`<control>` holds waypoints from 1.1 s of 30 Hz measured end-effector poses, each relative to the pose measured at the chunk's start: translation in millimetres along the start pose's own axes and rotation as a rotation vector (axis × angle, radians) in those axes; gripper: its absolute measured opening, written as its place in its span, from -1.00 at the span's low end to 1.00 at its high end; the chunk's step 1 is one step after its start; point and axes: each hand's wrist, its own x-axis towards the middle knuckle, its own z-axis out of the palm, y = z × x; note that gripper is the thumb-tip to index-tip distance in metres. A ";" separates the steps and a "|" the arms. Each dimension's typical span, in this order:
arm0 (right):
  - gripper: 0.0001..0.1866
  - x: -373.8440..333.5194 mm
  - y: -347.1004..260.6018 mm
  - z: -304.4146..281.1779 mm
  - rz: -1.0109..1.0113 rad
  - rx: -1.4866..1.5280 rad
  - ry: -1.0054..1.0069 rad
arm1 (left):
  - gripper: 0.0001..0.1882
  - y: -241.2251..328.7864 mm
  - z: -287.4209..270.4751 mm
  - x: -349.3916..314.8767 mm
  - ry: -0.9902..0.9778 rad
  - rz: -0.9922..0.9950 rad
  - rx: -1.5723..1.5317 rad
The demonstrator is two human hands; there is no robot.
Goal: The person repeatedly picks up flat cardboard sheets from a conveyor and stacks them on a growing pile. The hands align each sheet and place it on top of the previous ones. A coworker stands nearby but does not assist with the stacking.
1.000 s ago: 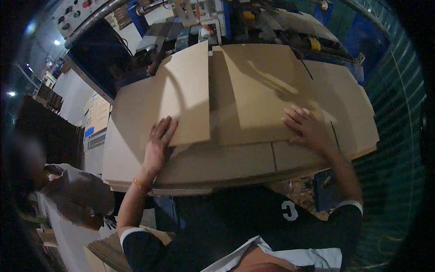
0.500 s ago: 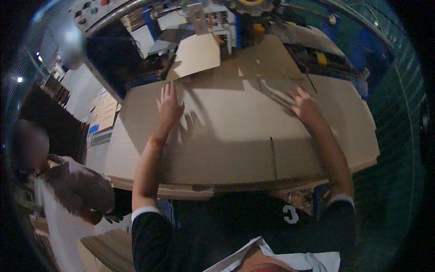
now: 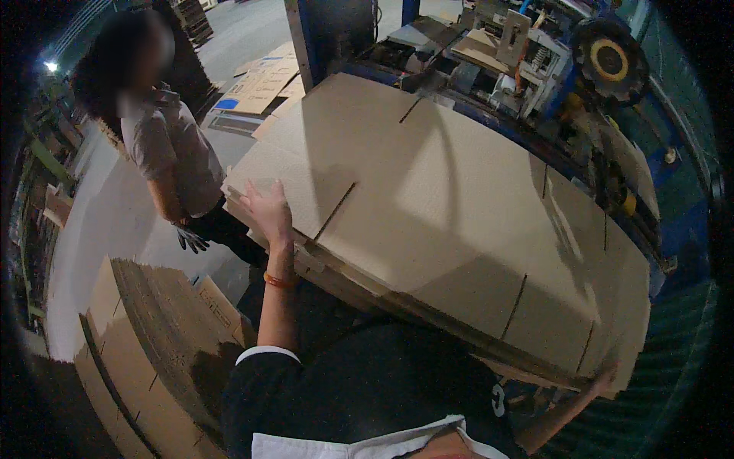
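A wide brown cardboard sheet (image 3: 466,229) with dark narrow slots along its edges lies on top of a stack in front of me. My left hand (image 3: 267,210) rests near the left end of the sheet, its fingers apart and lying over the cardboard edge. At the near right corner, my right hand (image 3: 604,380) touches or nearly touches the cardboard rim; its fingers are small and blurred, so their grip is hard to make out.
Along the far side of the stack runs a blue machine (image 3: 527,84) with a dark wheel (image 3: 609,61). A co-worker (image 3: 172,145) stands at left. Lower left is another cardboard stack (image 3: 164,321); printed cardboard sheets (image 3: 256,84) lie beyond.
The view has turned left. My hands have gone from the sheet's far part to its left end and near right corner. Slots now show along the top sheet's edges.
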 end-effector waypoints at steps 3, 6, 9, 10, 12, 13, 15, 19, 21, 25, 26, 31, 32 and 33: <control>-0.42 -2.9 -30.1 5.3 0.036 0.052 0.189 | -0.32 23.6 -1.8 5.1 -0.024 0.139 0.145; -0.42 11.8 -58.0 1.0 0.069 0.019 0.301 | -0.42 36.6 -10.3 14.4 0.018 0.196 -0.306; -0.47 40.0 -76.6 -10.8 0.035 0.162 0.340 | -0.44 40.2 -19.7 29.4 0.147 0.188 -0.769; -0.48 49.0 -82.9 -13.7 0.160 0.265 0.333 | -0.38 40.4 -19.9 39.0 0.212 0.258 -0.829; -0.49 57.8 -101.2 -21.4 0.043 -0.247 0.151 | -0.35 36.0 -24.2 57.0 0.157 0.019 -1.127; -0.49 54.3 -112.1 -24.6 -0.041 -0.452 0.076 | -0.36 32.2 -28.1 65.9 0.022 -0.165 -1.234; -0.50 33.9 -141.2 -26.6 -0.087 -0.108 0.063 | -0.43 20.4 -29.6 78.3 -0.187 -0.517 -1.342; -0.40 -71.4 -184.7 -34.6 -0.481 0.150 0.098 | -0.57 -4.2 -46.8 94.3 -0.830 -0.299 -1.462; -0.33 -140.1 -182.4 -38.3 -0.428 -0.026 0.105 | -0.60 -6.4 -58.2 93.8 -0.672 -0.556 -1.295; -0.63 -228.2 -155.1 -28.8 -0.694 -0.354 -0.541 | -0.67 18.8 -70.9 54.0 -0.621 -0.303 -0.922; -0.67 -233.4 -148.8 -18.1 -0.982 -0.467 -0.684 | -0.67 27.1 -73.9 32.6 -0.602 -0.137 -0.729; -0.69 -246.7 -143.6 9.9 -1.173 -0.478 -1.104 | -0.47 48.8 -78.0 -77.7 -1.232 0.859 -0.149; -0.68 -245.7 -144.3 12.0 -1.181 -0.510 -1.121 | -0.48 51.3 -76.3 -86.3 -1.237 1.016 0.004; -0.68 -243.1 -145.7 12.0 -1.230 -0.486 -1.100 | -0.48 54.2 -75.9 -93.0 -1.232 1.175 0.164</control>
